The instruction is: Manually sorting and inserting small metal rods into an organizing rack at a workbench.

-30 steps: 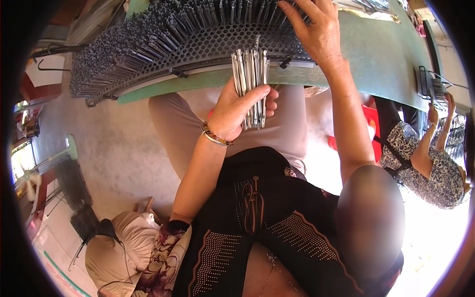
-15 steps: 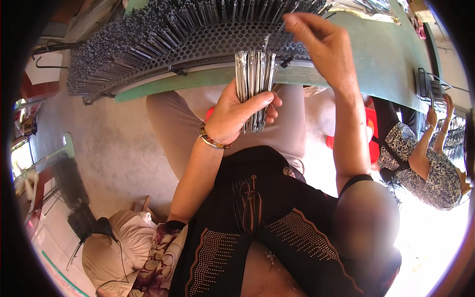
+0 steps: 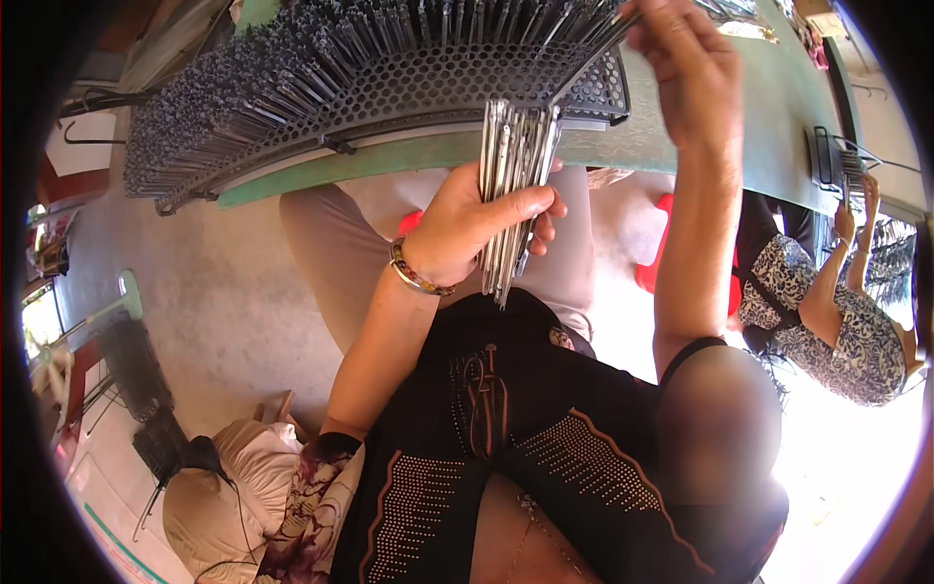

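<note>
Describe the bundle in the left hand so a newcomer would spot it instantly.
Start at the green table bearing a long black perforated rack. In front of its near edge, the left hand, beaded bracelet at its wrist, grips the bundle of slim strips. It looks bright and silvery, unlike the darker strips crowding the rack.

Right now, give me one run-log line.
left hand: grips bundle of thin silvery metal rods | right hand, blurred: at upper end of thin dark rod | nearby: black perforated rack

Left grip (image 3: 463, 224) around metal rods (image 3: 516, 151), right grip (image 3: 696, 78) on dark rod (image 3: 595, 62) — perforated rack (image 3: 418, 90), green table (image 3: 778, 117)
</note>
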A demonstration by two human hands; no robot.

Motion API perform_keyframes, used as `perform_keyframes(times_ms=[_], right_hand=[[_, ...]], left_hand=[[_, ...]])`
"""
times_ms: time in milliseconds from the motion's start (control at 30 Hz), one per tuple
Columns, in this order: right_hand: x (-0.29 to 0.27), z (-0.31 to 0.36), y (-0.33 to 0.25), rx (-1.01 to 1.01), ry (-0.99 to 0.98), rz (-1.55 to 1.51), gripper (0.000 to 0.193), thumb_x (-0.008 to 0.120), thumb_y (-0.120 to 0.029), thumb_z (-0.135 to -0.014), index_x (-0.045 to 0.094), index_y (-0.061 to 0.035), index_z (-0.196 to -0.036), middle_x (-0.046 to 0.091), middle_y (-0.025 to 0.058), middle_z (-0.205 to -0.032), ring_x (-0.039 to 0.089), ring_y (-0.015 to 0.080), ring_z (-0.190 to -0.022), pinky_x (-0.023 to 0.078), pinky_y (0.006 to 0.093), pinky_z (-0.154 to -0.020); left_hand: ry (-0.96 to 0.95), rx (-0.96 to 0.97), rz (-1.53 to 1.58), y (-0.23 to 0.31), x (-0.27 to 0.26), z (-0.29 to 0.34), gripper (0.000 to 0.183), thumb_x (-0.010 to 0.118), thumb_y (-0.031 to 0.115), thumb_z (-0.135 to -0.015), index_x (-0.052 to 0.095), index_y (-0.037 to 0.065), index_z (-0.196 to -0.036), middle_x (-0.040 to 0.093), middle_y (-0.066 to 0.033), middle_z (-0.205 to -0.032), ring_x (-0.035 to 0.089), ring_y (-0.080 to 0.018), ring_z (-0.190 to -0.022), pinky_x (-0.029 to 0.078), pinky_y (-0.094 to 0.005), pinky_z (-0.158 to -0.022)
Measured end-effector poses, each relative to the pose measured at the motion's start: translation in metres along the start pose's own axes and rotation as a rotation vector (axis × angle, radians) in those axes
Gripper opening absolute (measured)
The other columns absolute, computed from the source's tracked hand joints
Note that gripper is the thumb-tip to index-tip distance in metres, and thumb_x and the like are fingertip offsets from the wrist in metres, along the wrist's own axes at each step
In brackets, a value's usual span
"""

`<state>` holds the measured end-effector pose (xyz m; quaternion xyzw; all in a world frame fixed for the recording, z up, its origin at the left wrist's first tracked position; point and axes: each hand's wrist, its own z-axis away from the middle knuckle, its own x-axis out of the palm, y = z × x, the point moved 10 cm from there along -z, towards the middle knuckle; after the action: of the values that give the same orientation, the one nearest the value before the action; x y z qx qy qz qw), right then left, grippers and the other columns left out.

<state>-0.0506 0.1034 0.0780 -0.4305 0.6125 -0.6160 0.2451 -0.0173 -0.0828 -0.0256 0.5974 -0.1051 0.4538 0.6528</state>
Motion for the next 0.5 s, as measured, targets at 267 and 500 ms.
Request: perform_keyframes(times_ms=[267, 500], right_hand=[[-0.014, -0.024, -0.017, -0.439, 0.141, 0.432, 0.019, 0.066, -0.014, -0.087, 0.066, 0.0024, -0.096, 0.065, 0.0017, -0.078, 0.057, 0.0070, -0.070, 0.046, 0.0212, -0.064], [-0.004, -0.019, -0.017, -0.476, 0.155, 0.460, 0.017, 0.066, -0.012, -0.086, 0.067, 0.0021, -0.094, 0.065, 0.0017, -0.078, 0.056, 0.0063, -0.069, 0.045, 0.0208, -0.064]], left_hand=[[0.129, -0.080, 0.170, -0.018, -0.007, 0.001, 0.029, 0.059, 0.016, -0.090, 0.052, 0.002, -0.115, 0.059, -0.0052, -0.087, 0.059, -0.0109, -0.074, 0.054, -0.0269, -0.062], [0.162, 0.021, 0.162, 0.002, -0.014, 0.002, 0.028, 0.061, 0.018, -0.090, 0.053, 0.002, -0.111, 0.060, -0.0079, -0.087, 0.059, -0.0141, -0.075, 0.054, -0.0296, -0.062]])
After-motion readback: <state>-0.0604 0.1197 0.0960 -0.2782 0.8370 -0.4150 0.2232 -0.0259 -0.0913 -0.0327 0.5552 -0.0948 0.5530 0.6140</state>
